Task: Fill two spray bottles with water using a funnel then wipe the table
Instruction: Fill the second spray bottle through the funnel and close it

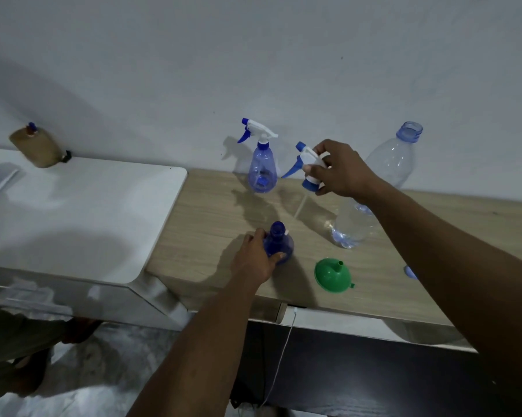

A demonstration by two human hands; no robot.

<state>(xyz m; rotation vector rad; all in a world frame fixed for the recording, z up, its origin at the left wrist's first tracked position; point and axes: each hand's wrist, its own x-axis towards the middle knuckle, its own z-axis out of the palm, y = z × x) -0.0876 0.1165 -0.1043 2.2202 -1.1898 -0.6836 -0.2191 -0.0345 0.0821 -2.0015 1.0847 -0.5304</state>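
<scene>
My left hand (pixel 253 258) grips an open blue spray bottle (pixel 279 240) standing on the wooden table (pixel 211 212). In the air above the table, my right hand (pixel 342 170) holds that bottle's white and blue trigger head (pixel 306 165), its thin tube hanging down. A second blue spray bottle (pixel 262 168) stands capped by the wall. An uncapped clear water bottle (pixel 383 182) stands at the right, partly behind my right forearm. A green funnel (pixel 332 275) lies upside down near the table's front edge.
A white cabinet top (pixel 82 212) adjoins the table on the left, with a tan bottle (pixel 37 145) leaning against the wall. A small blue cap (pixel 410 272) lies beside my right arm. A white cable (pixel 283 350) hangs below the table front.
</scene>
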